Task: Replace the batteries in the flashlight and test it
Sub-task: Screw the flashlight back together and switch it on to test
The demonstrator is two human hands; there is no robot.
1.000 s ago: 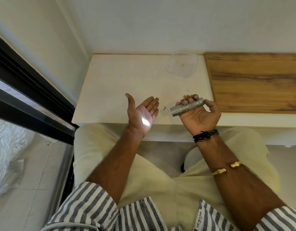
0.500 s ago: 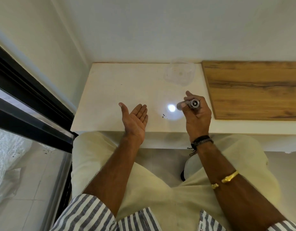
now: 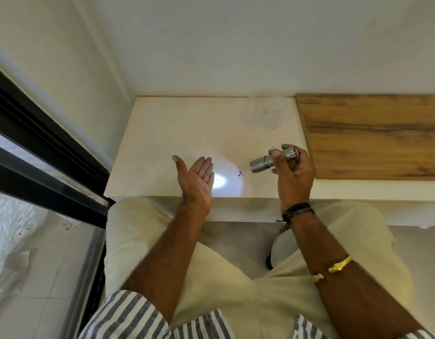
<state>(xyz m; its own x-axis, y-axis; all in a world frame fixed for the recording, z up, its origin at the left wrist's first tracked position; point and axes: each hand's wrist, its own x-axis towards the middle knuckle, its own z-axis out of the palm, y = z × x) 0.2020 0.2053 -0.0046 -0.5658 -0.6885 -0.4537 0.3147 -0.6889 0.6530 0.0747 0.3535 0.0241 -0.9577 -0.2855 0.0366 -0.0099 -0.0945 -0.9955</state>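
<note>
My right hand (image 3: 293, 172) grips a small silver flashlight (image 3: 270, 159) over the white tabletop (image 3: 177, 133), its head pointing left and slightly down. The flashlight is lit: a bright spot of light (image 3: 222, 185) falls on the table near the front edge, just right of my left hand. My left hand (image 3: 195, 178) is held palm up and a little tilted, fingers apart, with nothing in it, beside the light spot. No batteries are visible.
A clear plastic container (image 3: 264, 111) sits at the back of the tabletop. A wooden board (image 3: 373, 135) covers the right part of the surface. A few dark specks (image 3: 240, 173) lie below the flashlight. A black window frame (image 3: 40, 152) runs along the left.
The beam left my left palm and now lands on the table beside it. My right hand turned the flashlight from end-on back to pointing left. The left hand stayed open.
</note>
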